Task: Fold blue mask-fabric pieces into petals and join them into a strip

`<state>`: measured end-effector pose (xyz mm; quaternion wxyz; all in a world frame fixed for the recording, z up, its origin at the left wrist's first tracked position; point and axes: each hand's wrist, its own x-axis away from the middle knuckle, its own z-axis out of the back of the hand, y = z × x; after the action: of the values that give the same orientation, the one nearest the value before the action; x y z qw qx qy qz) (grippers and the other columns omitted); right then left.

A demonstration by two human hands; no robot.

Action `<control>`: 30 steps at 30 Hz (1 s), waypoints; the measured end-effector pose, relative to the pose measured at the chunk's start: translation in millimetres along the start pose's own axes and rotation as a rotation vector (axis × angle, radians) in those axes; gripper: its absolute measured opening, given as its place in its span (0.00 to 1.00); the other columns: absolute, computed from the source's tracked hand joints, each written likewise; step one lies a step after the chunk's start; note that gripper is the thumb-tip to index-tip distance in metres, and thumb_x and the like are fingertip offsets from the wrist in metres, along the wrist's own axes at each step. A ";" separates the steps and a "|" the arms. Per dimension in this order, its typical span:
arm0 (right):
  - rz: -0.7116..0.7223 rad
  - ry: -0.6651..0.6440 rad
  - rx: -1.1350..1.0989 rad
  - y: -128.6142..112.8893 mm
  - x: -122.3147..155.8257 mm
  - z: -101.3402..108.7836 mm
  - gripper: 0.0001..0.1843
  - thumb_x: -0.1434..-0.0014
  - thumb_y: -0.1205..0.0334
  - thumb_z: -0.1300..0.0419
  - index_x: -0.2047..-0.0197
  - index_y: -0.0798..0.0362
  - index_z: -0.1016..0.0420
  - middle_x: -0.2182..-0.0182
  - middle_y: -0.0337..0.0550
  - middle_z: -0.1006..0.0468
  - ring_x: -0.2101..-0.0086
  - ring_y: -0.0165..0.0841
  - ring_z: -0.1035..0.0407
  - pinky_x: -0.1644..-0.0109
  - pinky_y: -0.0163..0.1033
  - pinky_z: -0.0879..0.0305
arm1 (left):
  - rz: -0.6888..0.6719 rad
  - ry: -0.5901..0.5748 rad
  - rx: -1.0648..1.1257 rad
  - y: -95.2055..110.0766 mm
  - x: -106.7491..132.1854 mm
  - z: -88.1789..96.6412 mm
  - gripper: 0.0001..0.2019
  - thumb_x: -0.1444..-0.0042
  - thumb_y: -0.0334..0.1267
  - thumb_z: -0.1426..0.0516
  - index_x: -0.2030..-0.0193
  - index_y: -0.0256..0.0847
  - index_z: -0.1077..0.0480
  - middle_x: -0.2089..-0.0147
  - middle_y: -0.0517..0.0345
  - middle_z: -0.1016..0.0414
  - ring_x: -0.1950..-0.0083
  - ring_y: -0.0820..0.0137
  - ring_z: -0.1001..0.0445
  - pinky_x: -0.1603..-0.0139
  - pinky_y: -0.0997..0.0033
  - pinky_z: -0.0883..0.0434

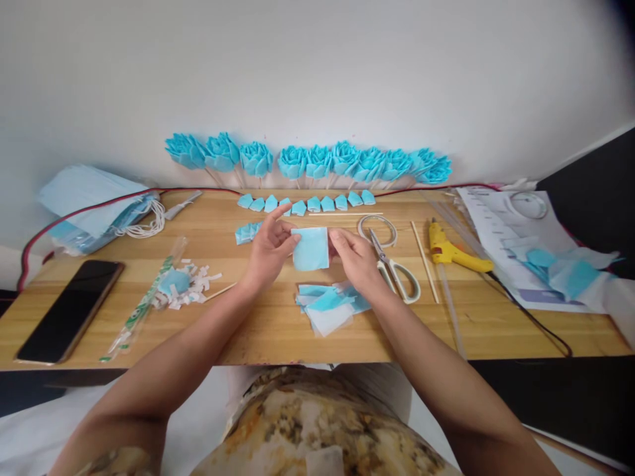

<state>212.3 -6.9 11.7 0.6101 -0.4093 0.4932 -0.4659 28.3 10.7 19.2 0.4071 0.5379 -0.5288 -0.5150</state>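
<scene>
Between my two hands I hold up a light-blue square of thin fabric above the table. My left hand pinches its left edge with the thumb, the index finger stretched upward. On the right edge, my right hand grips the square between thumb and fingers. Below it lies a loose pile of blue and white fabric pieces, partly behind my right wrist. A small blue stack of folded petals sits just beyond my left hand. Farther back runs a row of folded blue petals.
Blue fabric flowers on sticks lean against the wall. Scissors, a tape roll and a yellow glue gun lie right. Left are a phone, paper scraps and a stack of face masks. A red-black cable crosses behind.
</scene>
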 end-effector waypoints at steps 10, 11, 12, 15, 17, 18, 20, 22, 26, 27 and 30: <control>0.000 0.077 0.129 -1.3 1.8 -2.6 0.16 0.37 0.51 0.41 0.72 0.51 0.33 0.78 0.33 0.39 0.75 0.27 0.45 0.71 0.35 0.47 | 0.228 -0.086 0.243 -2.5 -0.7 -0.1 0.33 0.43 0.54 0.39 0.33 0.47 0.38 0.62 0.57 0.22 0.65 0.68 0.25 0.62 0.68 0.30; 0.005 0.083 0.128 -1.4 1.9 -2.5 0.16 0.37 0.51 0.41 0.72 0.51 0.32 0.78 0.33 0.39 0.75 0.27 0.45 0.71 0.35 0.47 | 0.277 -0.110 0.266 -2.7 -1.0 -0.3 0.33 0.42 0.58 0.41 0.34 0.46 0.37 0.61 0.55 0.21 0.63 0.66 0.23 0.61 0.66 0.29; 0.010 0.086 0.123 -1.5 2.0 -2.4 0.16 0.37 0.51 0.41 0.71 0.51 0.32 0.78 0.33 0.39 0.75 0.27 0.45 0.71 0.35 0.47 | 0.317 -0.139 0.277 -3.0 -1.1 -0.5 0.34 0.43 0.62 0.42 0.36 0.44 0.36 0.61 0.53 0.20 0.61 0.64 0.22 0.60 0.65 0.28; 0.021 0.095 0.116 -2.7 2.3 -2.5 0.15 0.37 0.52 0.40 0.71 0.52 0.31 0.78 0.33 0.38 0.75 0.27 0.45 0.71 0.35 0.47 | 0.353 -0.239 0.257 -3.9 -0.6 -0.9 0.33 0.46 0.66 0.41 0.44 0.40 0.29 0.61 0.49 0.20 0.60 0.61 0.22 0.61 0.64 0.28; 0.028 0.101 0.124 -3.8 2.4 -3.0 0.14 0.38 0.52 0.40 0.71 0.52 0.30 0.78 0.33 0.38 0.75 0.27 0.44 0.71 0.35 0.47 | 0.316 -0.256 0.169 -3.9 0.1 -1.2 0.29 0.50 0.62 0.36 0.52 0.39 0.25 0.63 0.51 0.21 0.63 0.64 0.24 0.64 0.68 0.31; 0.032 0.102 0.132 -4.4 2.4 -3.3 0.14 0.38 0.53 0.40 0.71 0.52 0.30 0.78 0.33 0.38 0.75 0.27 0.44 0.72 0.35 0.47 | 0.296 -0.244 0.108 -3.6 0.4 -1.4 0.27 0.53 0.59 0.33 0.57 0.39 0.24 0.65 0.54 0.22 0.66 0.67 0.27 0.67 0.70 0.33; 0.040 0.100 0.140 -5.5 2.4 -3.9 0.14 0.38 0.53 0.40 0.72 0.52 0.30 0.79 0.33 0.38 0.76 0.27 0.44 0.72 0.35 0.47 | 0.270 -0.202 -0.004 -2.2 0.7 -1.8 0.23 0.59 0.55 0.29 0.65 0.38 0.24 0.71 0.59 0.25 0.71 0.73 0.33 0.71 0.72 0.37; 0.043 0.096 0.135 -6.2 2.2 -3.9 0.15 0.38 0.53 0.40 0.73 0.51 0.31 0.79 0.33 0.37 0.76 0.27 0.43 0.72 0.34 0.46 | 0.262 -0.172 -0.064 -0.7 0.6 -2.1 0.22 0.61 0.55 0.29 0.72 0.37 0.25 0.76 0.62 0.30 0.75 0.76 0.38 0.73 0.73 0.39; 0.010 0.051 0.065 -5.3 1.3 -1.8 0.17 0.35 0.51 0.43 0.72 0.51 0.30 0.80 0.34 0.32 0.75 0.28 0.37 0.68 0.35 0.39 | 0.231 -0.113 -0.103 0.0 0.4 -0.7 0.19 0.60 0.53 0.30 0.75 0.37 0.25 0.77 0.62 0.31 0.75 0.77 0.40 0.73 0.73 0.41; 0.000 0.030 0.028 -4.5 1.1 -1.1 0.19 0.34 0.50 0.44 0.73 0.51 0.30 0.79 0.35 0.31 0.74 0.29 0.35 0.66 0.35 0.38 | 0.218 -0.091 -0.109 -0.7 0.2 0.1 0.19 0.59 0.52 0.30 0.74 0.37 0.25 0.78 0.63 0.31 0.75 0.76 0.40 0.73 0.73 0.42; -0.033 -0.038 -0.051 -1.8 0.7 0.3 0.23 0.33 0.45 0.46 0.74 0.51 0.32 0.77 0.37 0.28 0.73 0.30 0.33 0.63 0.36 0.35 | 0.183 -0.039 -0.118 -3.2 -0.5 2.1 0.17 0.56 0.52 0.32 0.75 0.38 0.25 0.79 0.63 0.34 0.76 0.76 0.41 0.74 0.73 0.42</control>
<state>212.3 -8.0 13.3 0.6009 -0.4416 0.4866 -0.4551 26.8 11.8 15.8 0.4732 0.4521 -0.5523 -0.5164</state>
